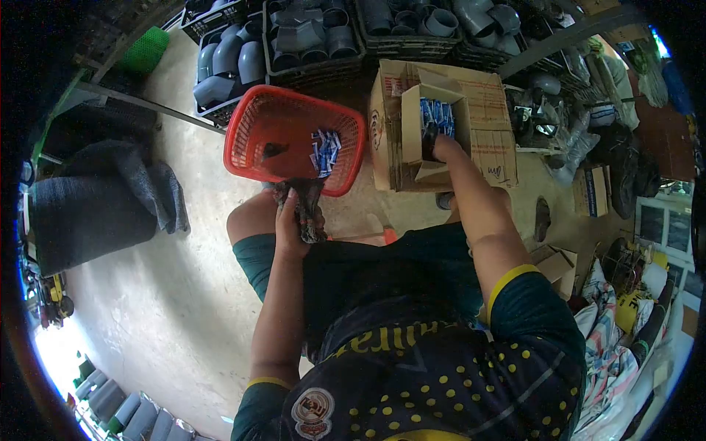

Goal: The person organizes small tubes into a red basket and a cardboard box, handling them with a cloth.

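Observation:
My left hand (290,224) is closed around a dark, crumpled cloth (312,213) near my knee, by the front rim of a red plastic basket (243,132). Small blue-and-white tubes (325,151) lie in a loose pile at the basket's right side, with a small dark piece (274,150) to their left. My right hand (443,148) reaches inside an open cardboard box (412,121), where many similar tubes (437,114) are packed. Something dark is beside its fingers, which are mostly hidden, so their grip does not show.
The small box rests on a larger cardboard carton (493,147). Black crates (316,62) with grey pipe fittings stand behind. A dark rolled mat (95,206) lies on the left. Plastic bags (577,151) and a small carton (592,191) are on the right.

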Demonstrator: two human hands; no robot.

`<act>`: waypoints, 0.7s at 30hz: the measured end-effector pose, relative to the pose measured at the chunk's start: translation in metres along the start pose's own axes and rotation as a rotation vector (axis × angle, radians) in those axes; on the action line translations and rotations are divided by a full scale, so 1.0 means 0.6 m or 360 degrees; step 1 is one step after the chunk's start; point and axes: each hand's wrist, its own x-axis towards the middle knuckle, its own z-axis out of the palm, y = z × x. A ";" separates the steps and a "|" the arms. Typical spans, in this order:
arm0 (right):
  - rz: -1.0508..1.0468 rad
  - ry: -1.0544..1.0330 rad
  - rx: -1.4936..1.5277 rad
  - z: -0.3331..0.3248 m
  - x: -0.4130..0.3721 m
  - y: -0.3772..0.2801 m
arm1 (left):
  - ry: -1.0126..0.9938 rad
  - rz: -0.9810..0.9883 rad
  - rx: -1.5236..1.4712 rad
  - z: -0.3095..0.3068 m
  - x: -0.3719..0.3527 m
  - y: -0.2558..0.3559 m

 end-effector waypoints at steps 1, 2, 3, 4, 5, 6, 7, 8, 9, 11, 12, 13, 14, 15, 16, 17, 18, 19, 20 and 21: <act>-0.0029 0.0046 -0.0014 0.029 0.031 0.022 | 0.0004 0.0002 -0.0013 0.002 0.002 -0.002; -0.0061 0.0093 -0.0027 0.041 0.047 0.032 | 0.0009 0.0006 -0.0025 0.001 0.003 -0.004; -0.0069 0.0075 -0.0056 0.035 0.042 0.031 | 0.0015 0.0013 -0.0037 0.000 0.004 -0.006; -0.0078 0.0060 -0.0085 0.025 0.029 0.027 | 0.0005 0.0015 -0.0045 -0.003 0.005 -0.008; -0.0089 0.0045 -0.0117 0.014 0.016 0.023 | -0.0004 0.0018 -0.0055 -0.008 0.007 -0.010; -0.0127 0.0024 -0.0064 0.007 0.007 0.022 | -0.0013 0.0021 -0.0067 -0.009 0.005 -0.011; -0.0165 0.0004 -0.0011 0.000 -0.003 0.021 | 0.0007 0.0015 -0.0097 -0.011 0.003 -0.012; -0.0203 -0.0016 0.0039 -0.009 -0.012 0.021 | 0.0026 0.0010 -0.0129 -0.011 0.002 -0.012; -0.0229 -0.0092 0.0026 -0.018 -0.021 0.023 | 0.0047 0.0005 -0.0164 -0.011 -0.001 -0.013; -0.0288 -0.0246 -0.0008 -0.035 -0.039 0.025 | -0.0095 0.0054 -0.0139 -0.014 -0.008 -0.011; -0.0300 -0.0281 0.0045 -0.038 -0.045 0.031 | -0.0162 0.0083 -0.0129 -0.017 -0.012 -0.009; -0.0314 -0.0316 0.0094 -0.037 -0.048 0.042 | -0.0147 0.0101 -0.0185 -0.020 -0.017 -0.008; -0.0322 -0.0348 0.0143 -0.038 -0.048 0.051 | -0.0141 0.0116 -0.0243 -0.022 -0.019 -0.007; -0.0320 -0.0353 0.0122 -0.028 -0.042 0.060 | -0.0146 0.0126 -0.0301 -0.019 -0.018 -0.008; -0.0310 -0.0351 0.0103 -0.005 -0.025 0.075 | -0.0139 0.0142 -0.0334 -0.017 -0.018 -0.008; -0.0300 -0.0345 0.0086 0.019 -0.003 0.093 | -0.0137 0.0159 -0.0364 -0.018 -0.019 -0.007; -0.0373 -0.0304 0.0030 0.057 0.032 0.114 | -0.0137 0.0177 -0.0389 -0.018 -0.023 -0.006; -0.0447 -0.0259 -0.0023 0.075 0.057 0.132 | -0.0139 0.0197 -0.0408 -0.012 -0.024 -0.005; -0.0477 -0.0290 -0.0086 0.059 0.051 0.135 | -0.0002 0.0253 -0.0393 0.013 -0.034 -0.001; -0.0508 -0.0318 -0.0151 0.042 0.040 0.126 | -0.0036 0.0243 -0.0407 0.015 -0.034 -0.001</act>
